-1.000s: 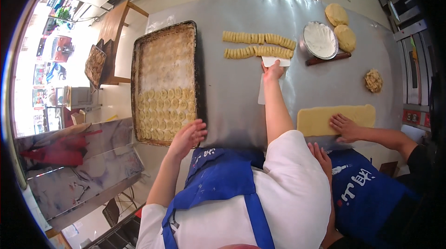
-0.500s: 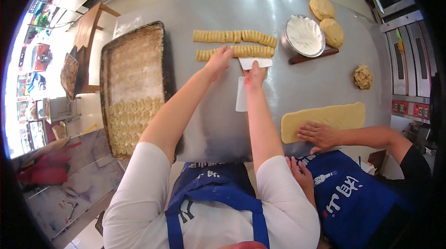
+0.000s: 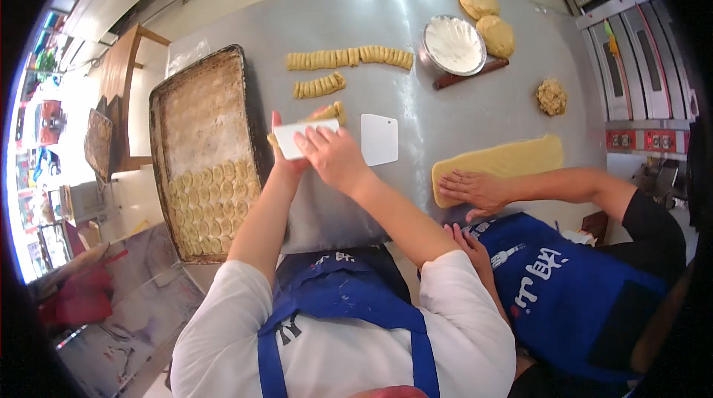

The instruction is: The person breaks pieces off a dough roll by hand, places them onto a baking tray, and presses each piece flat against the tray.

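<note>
A white dough scraper [image 3: 288,142] is in my right hand [image 3: 336,159], its fingers spread over the blade and closed on it. Beneath and beside the scraper is a section of sliced dough roll [image 3: 336,110], lifted off the table; its middle is hidden by the scraper. My left hand [image 3: 290,166] cups this section from the other side, its fingers partly hidden. Farther off lie a short sliced dough roll [image 3: 319,86] and a longer sliced dough roll [image 3: 349,59]. A second white scraper [image 3: 379,139] lies flat just right of my right hand.
To the left, a worn baking tray [image 3: 250,86] holds rows of round dough pieces at its near end. A flour bowl [image 3: 454,45], a rolling pin [image 3: 475,73], dough rounds [image 3: 496,36] and a crumbly lump [image 3: 552,97] are rightward. A co-worker's hand [image 3: 475,191] presses a dough sheet [image 3: 512,162].
Part of the nearer sliced roll has been lifted from its row and brought toward me and left, between the scraper and my left hand. The view has shifted slightly.
</note>
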{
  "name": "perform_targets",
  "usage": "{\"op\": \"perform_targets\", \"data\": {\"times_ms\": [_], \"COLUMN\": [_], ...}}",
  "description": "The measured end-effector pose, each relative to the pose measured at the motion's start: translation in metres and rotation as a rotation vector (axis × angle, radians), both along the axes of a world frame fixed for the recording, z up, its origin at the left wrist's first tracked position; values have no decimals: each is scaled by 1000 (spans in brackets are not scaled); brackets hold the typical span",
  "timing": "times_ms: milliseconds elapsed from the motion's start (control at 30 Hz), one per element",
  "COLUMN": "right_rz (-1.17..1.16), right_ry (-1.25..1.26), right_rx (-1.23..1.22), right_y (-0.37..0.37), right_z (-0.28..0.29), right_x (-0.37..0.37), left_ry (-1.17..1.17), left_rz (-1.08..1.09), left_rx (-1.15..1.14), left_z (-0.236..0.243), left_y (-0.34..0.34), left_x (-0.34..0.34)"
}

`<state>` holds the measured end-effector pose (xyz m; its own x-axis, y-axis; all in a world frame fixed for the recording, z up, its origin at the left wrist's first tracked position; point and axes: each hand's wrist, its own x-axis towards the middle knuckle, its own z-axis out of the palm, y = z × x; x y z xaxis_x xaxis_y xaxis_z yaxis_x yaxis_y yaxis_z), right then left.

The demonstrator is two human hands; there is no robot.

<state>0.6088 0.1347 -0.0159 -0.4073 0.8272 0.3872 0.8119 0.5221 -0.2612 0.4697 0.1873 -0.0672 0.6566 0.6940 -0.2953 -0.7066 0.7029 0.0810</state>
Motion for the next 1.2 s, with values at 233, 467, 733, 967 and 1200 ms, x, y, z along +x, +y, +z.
{"op": "perform_targets", "data": {"times_ms": [233,467,733,967,1200], "right_rz": [-14,-331,-958,-1063,-1021], "right_ry": [306,249,-54,-273,24], "right_rx": [113,-569,-317,-72,291], "right_y": [-47,25,198,223,223], "right_z": [29,-29,-112,-108,-73], "right_x": [3,89,272,316,330], "left_ry": [46,142,324,329,373], "left_rz": [86,-183,-73,-18,-112], "left_rx": [-198,-273,-215,-313,-263], "left_z": [4,44,92,92,99], "left_y": [-67,-143,-178,-184,-170], "left_x": [-45,-109,-139,-129,-107]}}
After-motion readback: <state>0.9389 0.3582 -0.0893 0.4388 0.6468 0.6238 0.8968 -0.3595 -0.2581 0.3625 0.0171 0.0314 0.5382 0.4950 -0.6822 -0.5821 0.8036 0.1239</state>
